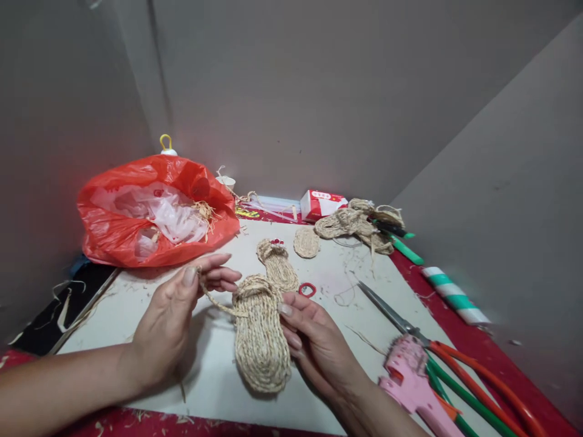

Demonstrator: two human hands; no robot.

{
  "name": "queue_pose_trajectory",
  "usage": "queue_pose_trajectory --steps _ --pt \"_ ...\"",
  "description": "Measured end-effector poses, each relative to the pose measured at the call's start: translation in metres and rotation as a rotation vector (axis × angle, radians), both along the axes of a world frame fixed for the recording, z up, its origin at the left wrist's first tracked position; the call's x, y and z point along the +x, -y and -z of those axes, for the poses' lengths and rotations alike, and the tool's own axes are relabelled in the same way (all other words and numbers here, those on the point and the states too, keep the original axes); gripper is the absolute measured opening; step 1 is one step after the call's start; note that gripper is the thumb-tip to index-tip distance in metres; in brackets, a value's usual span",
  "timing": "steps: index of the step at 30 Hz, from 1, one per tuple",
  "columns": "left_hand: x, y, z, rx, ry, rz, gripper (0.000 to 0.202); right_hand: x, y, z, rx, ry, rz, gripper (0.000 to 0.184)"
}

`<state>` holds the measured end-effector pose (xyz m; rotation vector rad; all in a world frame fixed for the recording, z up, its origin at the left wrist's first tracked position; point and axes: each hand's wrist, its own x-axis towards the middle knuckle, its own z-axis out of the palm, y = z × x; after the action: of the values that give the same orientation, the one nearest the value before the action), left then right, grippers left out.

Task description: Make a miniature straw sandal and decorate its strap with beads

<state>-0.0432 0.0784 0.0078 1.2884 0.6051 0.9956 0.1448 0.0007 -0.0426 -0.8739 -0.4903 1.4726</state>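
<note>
A small woven straw slipper (pixel 262 346) is held upright above the white board, its strap at the top. My right hand (pixel 314 334) grips its right edge between thumb and fingers. From the strap's left side runs a thin braided straw cord (pixel 221 305), its end pinched between the thumb and fingers of my left hand (pixel 180 303). Behind lies a second straw slipper (pixel 279 267) with red beads at its strap. A loose oval straw sole (pixel 306 243) rests farther back, and a small red ring (pixel 307 290) lies beside the held slipper.
An open red plastic bag (pixel 204 176) with white plastic and straw stands at back left. Scissors (pixel 392 312) and a pink glue gun (pixel 412 382) lie at right on the white board (pixel 136 303). More straw slippers (pixel 355 221) and a red-white box (pixel 321 204) sit behind.
</note>
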Motion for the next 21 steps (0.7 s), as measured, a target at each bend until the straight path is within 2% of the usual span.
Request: queue_pose_trajectory --steps 4,8,13,17,21 --pt "-0.001 0.000 0.000 0.078 -0.187 -0.085 0.028 -0.001 0.000 0.001 0.005 0.024 0.028 0.022" --pt "0.000 0.004 -0.002 0.121 -0.330 0.028 0.019 -0.004 0.002 0.003 0.003 0.063 0.037 0.022" --pt "0.005 0.012 -0.004 0.267 -0.526 0.128 0.002 -0.008 0.007 0.006 -0.005 0.168 0.031 0.022" --pt "0.008 0.012 -0.003 0.506 -0.514 0.117 0.014 -0.011 0.009 0.006 -0.036 0.237 0.018 0.023" --pt "0.007 0.011 0.002 0.720 -0.462 0.106 0.015 -0.012 0.010 0.006 -0.057 0.260 0.007 0.023"
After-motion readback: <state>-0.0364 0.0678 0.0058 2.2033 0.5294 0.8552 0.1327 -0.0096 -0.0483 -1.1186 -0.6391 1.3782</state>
